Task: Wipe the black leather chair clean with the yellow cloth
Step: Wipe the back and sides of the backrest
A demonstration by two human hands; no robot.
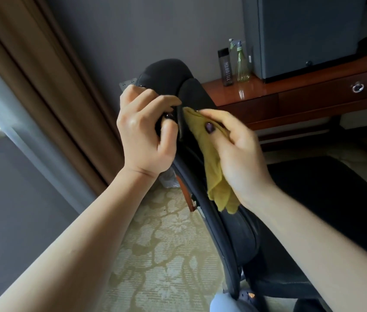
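Subject: a black leather chair (pixel 230 233) with a curved, padded backrest, seen edge-on at centre. Its backrest rises from near centre up to a rounded headrest further off, and its seat extends to the right.

Left hand (pixel 146 129): fingers and thumb are curled round the upper edge of the backrest just below the headrest, gripping it.

Right hand (pixel 238 154): it pinches a crumpled yellow cloth (pixel 211 167) between thumb and fingers and holds it against the right-hand face of the backrest, just beside the left hand. The top corner of the cloth touches the backrest edge. The rest hangs below the palm along the chair.

Surroundings: a glossy reddish-brown wooden worktop (pixel 268 86) with a ring-pull drawer stands far right, behind the chair. On it are a tall black bottle with pale lettering (pixel 224 66) and, just beside it on the right, a clear green spray bottle (pixel 242 64). A dark grey cabinet (pixel 308 34) sits to their right. A brown pleated curtain (pixel 31 75) hangs at left. A beige floral-patterned carpet (pixel 166 244) covers the floor beneath the chair.
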